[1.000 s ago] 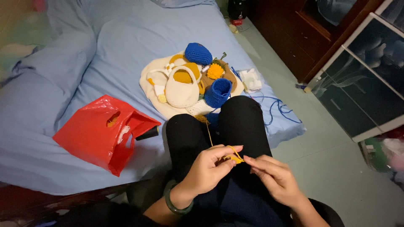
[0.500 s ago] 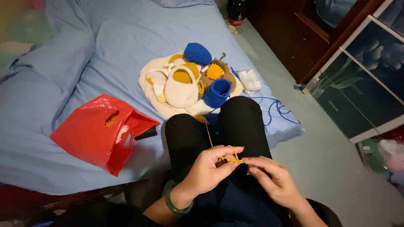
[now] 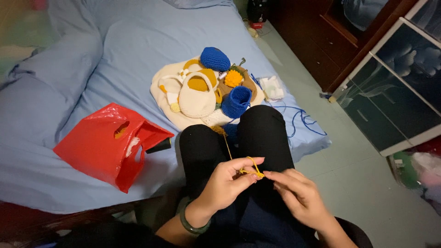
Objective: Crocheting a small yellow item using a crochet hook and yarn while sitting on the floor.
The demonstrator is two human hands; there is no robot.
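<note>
1. Pinching a strand of mustard-yellow yarn (image 3: 242,171), the left hand (image 3: 228,182) has thumb and forefinger closed on it above the person's lap; a green bangle (image 3: 192,225) sits on that wrist.
2. Fingertips of the right hand (image 3: 298,195) are drawn together at the yarn's small loop, probably gripping it too, though blur hides the contact.
3. From the hands the yarn runs up and slightly left between the black-clad knees (image 3: 257,133) toward the bed's near edge.
4. On the blue bed (image 3: 82,55), near its right edge, lies a cream cloth (image 3: 167,103) holding a cream crocheted bag (image 3: 196,98), a blue cap-shaped piece (image 3: 215,58), a small open blue crocheted cup (image 3: 237,102) and a yellow flower (image 3: 233,78).
5. Left of the knees lies a red plastic bag (image 3: 110,144); its contents are unclear.
6. Loose blue yarn (image 3: 301,121) trails over the right edge; bare floor (image 3: 367,193) opens beyond.
</note>
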